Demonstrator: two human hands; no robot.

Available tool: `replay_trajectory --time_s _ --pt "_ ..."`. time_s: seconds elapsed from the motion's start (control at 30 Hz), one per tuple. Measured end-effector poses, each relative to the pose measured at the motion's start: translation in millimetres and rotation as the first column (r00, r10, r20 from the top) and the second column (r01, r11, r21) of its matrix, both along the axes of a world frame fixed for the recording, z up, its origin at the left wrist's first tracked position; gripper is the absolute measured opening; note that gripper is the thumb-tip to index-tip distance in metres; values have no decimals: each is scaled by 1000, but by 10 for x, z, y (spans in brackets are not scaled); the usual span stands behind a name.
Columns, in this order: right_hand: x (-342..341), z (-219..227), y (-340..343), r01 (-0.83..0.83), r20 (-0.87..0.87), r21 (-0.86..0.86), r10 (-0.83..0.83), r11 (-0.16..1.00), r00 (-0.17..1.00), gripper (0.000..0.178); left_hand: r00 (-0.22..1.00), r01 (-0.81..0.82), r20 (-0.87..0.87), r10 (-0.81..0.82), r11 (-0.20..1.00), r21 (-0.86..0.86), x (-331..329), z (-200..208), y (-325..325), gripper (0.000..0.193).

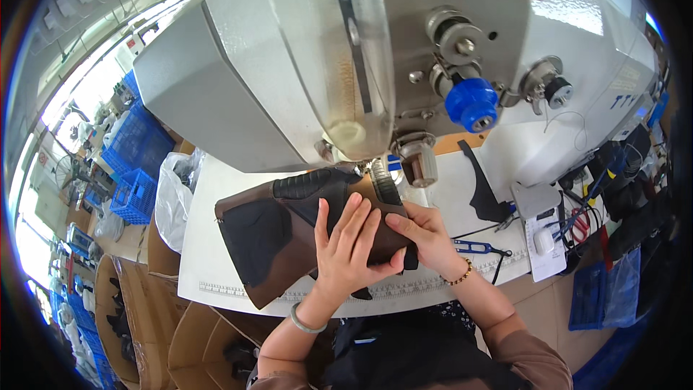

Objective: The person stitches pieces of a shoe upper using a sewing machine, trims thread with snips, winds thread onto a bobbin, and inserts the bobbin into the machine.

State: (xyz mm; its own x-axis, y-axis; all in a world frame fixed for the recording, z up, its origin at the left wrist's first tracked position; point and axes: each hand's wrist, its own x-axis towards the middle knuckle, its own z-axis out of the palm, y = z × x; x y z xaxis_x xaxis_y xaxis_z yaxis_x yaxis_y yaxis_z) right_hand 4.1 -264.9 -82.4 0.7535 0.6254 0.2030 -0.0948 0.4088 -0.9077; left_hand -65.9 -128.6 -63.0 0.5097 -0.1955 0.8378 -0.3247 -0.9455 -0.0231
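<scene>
A brown and black shoe upper [253,245] lies on the white sewing table, its far edge under the head of a sewing machine [317,50]. My left hand [350,249] rests flat on the upper, its fingers stretched out and pointing away from me. To its right, my right hand [426,238] grips the upper's right edge, thumb on top and the other fingers partly hidden. Just beyond my fingertips, a ribbed part of the upper meets the machine. The needle point itself cannot be made out.
A black cut piece [484,188] lies right of the machine head. Small blue snips [480,248] and red-handled scissors [580,225] are on the right. Cardboard boxes [195,347] stand at lower left, with blue crates [135,197] beyond. A ruler strip [238,290] runs along the table's near edge.
</scene>
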Motion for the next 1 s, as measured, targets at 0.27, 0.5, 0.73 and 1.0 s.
replay_trajectory --time_s 0.27,0.5,0.73,1.0 --pt "33 166 34 -7 -96 52 12 999 995 20 999 31 -11 -31 999 -34 108 23 40 56" --pt "30 126 73 7 -25 34 -6 999 1000 20 999 50 -6 -51 998 -31 102 19 100 57" --pt "10 188 81 41 -75 41 -38 998 996 20 997 71 -4 -71 997 -36 134 61 102 55" --pt "-36 195 147 116 -48 9 -116 993 992 19 993 117 28 -115 990 -83 196 79 218 55"
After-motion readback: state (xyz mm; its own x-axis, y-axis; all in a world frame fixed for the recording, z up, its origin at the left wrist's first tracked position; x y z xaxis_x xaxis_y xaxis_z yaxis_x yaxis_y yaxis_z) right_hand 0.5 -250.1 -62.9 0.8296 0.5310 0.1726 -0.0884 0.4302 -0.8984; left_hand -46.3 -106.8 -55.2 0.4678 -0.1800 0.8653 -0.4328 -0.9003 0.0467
